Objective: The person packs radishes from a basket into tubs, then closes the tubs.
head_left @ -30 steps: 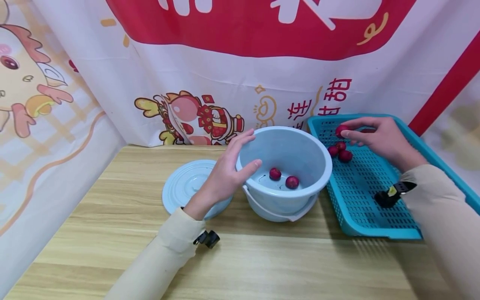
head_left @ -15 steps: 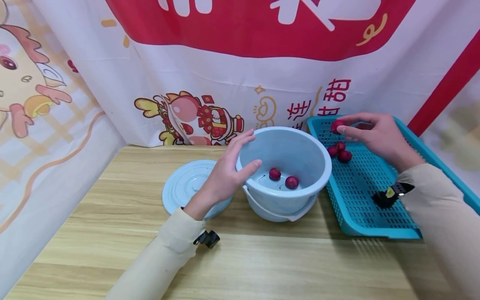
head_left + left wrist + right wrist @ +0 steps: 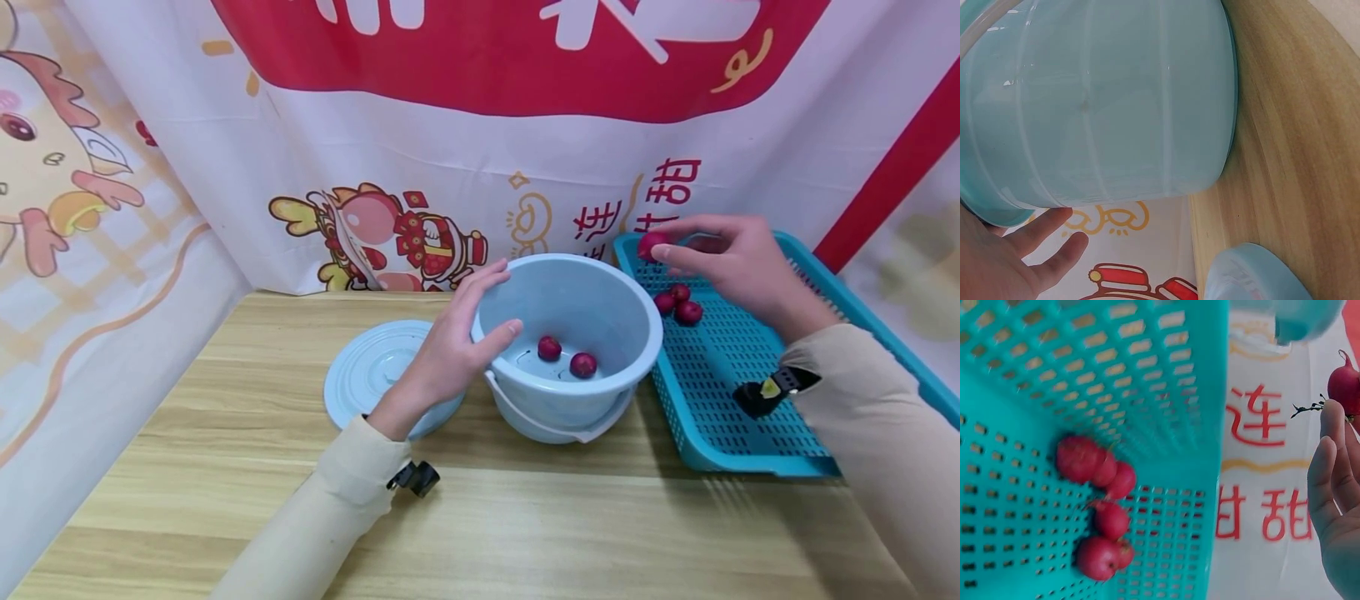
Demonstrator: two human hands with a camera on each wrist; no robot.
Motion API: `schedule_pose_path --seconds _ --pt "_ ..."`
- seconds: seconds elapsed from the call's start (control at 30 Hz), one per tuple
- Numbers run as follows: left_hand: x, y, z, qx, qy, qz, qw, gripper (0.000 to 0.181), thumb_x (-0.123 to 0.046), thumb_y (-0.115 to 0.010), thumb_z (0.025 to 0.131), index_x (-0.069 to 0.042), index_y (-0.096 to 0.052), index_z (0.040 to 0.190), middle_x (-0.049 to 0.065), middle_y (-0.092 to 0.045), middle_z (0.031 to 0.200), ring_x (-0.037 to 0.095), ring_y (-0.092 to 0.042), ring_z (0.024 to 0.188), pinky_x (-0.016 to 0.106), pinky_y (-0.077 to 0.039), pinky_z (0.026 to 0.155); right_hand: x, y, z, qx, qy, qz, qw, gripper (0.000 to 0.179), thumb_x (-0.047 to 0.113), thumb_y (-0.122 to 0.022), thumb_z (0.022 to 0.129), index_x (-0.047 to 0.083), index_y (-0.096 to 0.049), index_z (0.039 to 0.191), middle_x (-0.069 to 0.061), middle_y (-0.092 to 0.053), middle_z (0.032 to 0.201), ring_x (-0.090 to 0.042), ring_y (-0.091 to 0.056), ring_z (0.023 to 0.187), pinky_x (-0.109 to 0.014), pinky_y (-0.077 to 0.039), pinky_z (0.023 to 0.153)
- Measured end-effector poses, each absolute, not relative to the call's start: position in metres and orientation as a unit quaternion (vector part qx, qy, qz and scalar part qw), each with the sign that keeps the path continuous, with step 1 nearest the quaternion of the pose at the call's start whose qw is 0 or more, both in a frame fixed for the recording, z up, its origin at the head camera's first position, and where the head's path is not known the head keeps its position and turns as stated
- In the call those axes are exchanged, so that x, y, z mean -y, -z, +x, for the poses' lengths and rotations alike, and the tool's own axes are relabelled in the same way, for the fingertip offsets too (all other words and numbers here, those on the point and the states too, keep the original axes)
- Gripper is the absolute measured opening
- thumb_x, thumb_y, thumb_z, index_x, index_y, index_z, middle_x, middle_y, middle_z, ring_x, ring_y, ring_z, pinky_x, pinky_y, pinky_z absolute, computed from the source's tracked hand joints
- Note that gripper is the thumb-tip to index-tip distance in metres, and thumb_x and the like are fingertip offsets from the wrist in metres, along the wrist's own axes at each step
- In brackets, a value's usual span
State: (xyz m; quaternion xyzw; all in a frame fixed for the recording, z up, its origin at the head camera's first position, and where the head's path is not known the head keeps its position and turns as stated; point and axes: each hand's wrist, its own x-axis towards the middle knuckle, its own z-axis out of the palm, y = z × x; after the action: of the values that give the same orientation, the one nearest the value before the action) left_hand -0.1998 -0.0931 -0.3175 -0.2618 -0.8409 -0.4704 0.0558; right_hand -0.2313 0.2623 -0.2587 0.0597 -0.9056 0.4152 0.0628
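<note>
A red radish (image 3: 652, 246) is pinched between the thumb and fingers of my right hand (image 3: 738, 260), above the back left part of the teal basket (image 3: 693, 454). The right wrist view shows this radish (image 3: 1344, 387) with a thin root and a short dark stem. My left hand (image 3: 461, 342) rests against the left rim of a light blue bucket (image 3: 581, 408), fingers straight along it. In the left wrist view, two fingers (image 3: 1054, 250) extend beside the bucket wall. Two radishes (image 3: 582, 365) lie on the bucket's floor.
Several more radishes (image 3: 1110, 519) are gathered in the basket's back left corner. A round blue lid (image 3: 375, 367) lies on the wooden table (image 3: 225, 467) left of the bucket. The bucket's handle (image 3: 577, 433) hangs down in front. A printed cloth (image 3: 450, 167) hangs behind.
My right hand has lifted the radish and moved left with it toward the bucket. The left hand and the bucket have stayed in place.
</note>
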Motion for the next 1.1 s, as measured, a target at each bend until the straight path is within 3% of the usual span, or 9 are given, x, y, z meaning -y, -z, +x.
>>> schedule_pose_path --seconds 0.2,0.47,0.77,1.1 --pt "0.093 0.318 -0.200 0.840 0.470 -0.264 0.057 0.072 -0.047 -0.058 0.100 -0.016 -0.040 0.162 -0.009 -0.027 0.176 0.023 -0.033 0.160 0.062 -0.042 0.121 -0.237 0.250 -0.223 0.897 -0.420 0.114 0.078 0.056 0.048 -0.079 0.093 0.025 -0.068 0.143 0.002 -0.074 0.129 -0.007 -0.076 0.093 -0.019 -0.063 0.077" --pt "0.094 0.319 -0.200 0.840 0.471 -0.263 0.058 0.071 -0.048 -0.057 0.100 -0.017 -0.041 0.162 -0.010 -0.027 0.175 0.023 -0.032 0.160 0.062 -0.042 0.121 -0.206 0.247 -0.216 0.897 -0.401 0.169 0.080 0.044 0.034 -0.082 0.093 0.021 -0.074 0.134 -0.006 -0.076 0.117 -0.016 -0.073 0.089 -0.023 -0.063 0.074" --pt "0.091 0.318 -0.200 0.839 0.474 -0.264 0.054 0.071 -0.047 -0.058 0.100 -0.017 -0.040 0.162 -0.010 -0.027 0.175 0.024 -0.034 0.159 0.061 -0.045 0.120 -0.195 0.254 -0.215 0.911 -0.363 0.184 0.064 0.040 0.028 -0.084 0.092 0.018 -0.075 0.129 -0.008 -0.076 0.114 -0.025 -0.072 0.094 -0.022 -0.061 0.073" --pt "0.091 0.318 -0.199 0.838 0.475 -0.263 0.057 0.070 -0.047 -0.058 0.100 -0.016 -0.042 0.161 -0.010 -0.027 0.175 0.023 -0.034 0.160 0.061 -0.043 0.120 -0.191 0.262 -0.215 0.921 -0.327 0.196 0.075 0.040 0.026 -0.084 0.092 0.017 -0.075 0.129 -0.007 -0.075 0.114 -0.024 -0.069 0.096 -0.033 -0.059 0.080"
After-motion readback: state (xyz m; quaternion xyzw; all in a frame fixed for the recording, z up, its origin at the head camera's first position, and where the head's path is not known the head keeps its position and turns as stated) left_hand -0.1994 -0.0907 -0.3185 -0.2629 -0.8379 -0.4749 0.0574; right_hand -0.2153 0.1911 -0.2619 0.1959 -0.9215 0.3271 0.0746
